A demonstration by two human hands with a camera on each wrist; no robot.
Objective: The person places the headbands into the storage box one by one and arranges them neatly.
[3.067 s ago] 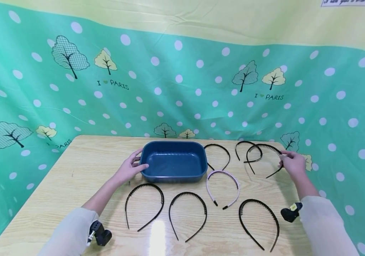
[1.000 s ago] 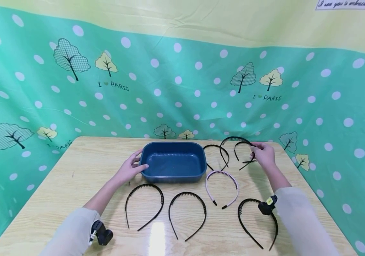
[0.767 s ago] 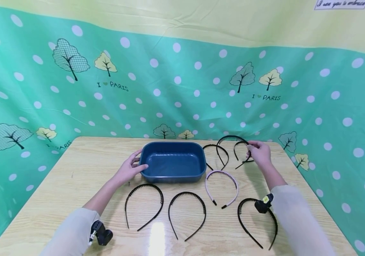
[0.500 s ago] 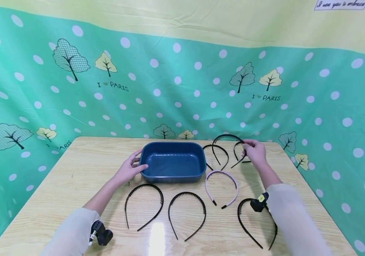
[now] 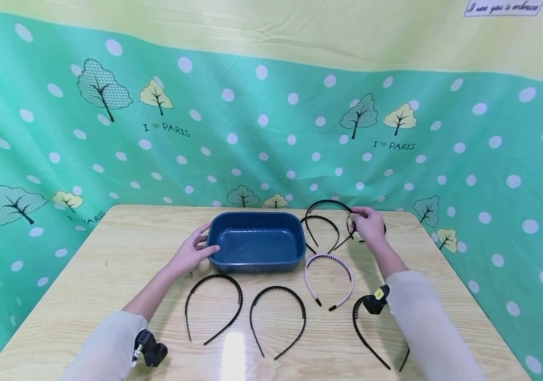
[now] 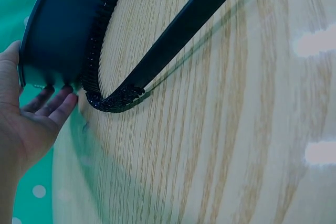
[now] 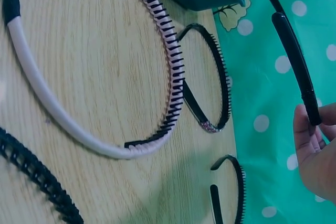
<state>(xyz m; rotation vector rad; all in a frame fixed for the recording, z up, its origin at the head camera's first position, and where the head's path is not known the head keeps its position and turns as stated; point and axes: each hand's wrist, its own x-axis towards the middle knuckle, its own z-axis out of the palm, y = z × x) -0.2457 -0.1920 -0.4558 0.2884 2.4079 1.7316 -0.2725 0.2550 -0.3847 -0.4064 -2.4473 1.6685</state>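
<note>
A dark blue rectangular plastic box [image 5: 257, 267] stands at the back middle of the table. My left hand [image 5: 194, 254] holds its left end, thumb over the rim and fingers outside; the left wrist view shows this hand [image 6: 34, 127] against the box's end wall. My right hand [image 5: 369, 226] pinches one side of a black toothed headband [image 7: 296, 61], raised above the table to the right of the box. In the head view the held headband overlaps a black headband [image 5: 338, 233] lying by the box. Another black headband [image 7: 242, 190] lies partly hidden behind my right hand.
A pale pink headband [image 5: 353, 280] with black tips lies right of the box's front corner. Along the front lie black headbands, one at left [image 5: 241, 296], one in the middle [image 5: 305, 312], one at right [image 5: 364, 338] partly under my sleeve. A green patterned cloth [image 5: 262, 132] hangs behind.
My right hand has lifted the black headband from the back right and carried it leftward toward the box. My left hand stays on the box, which has not moved.
</note>
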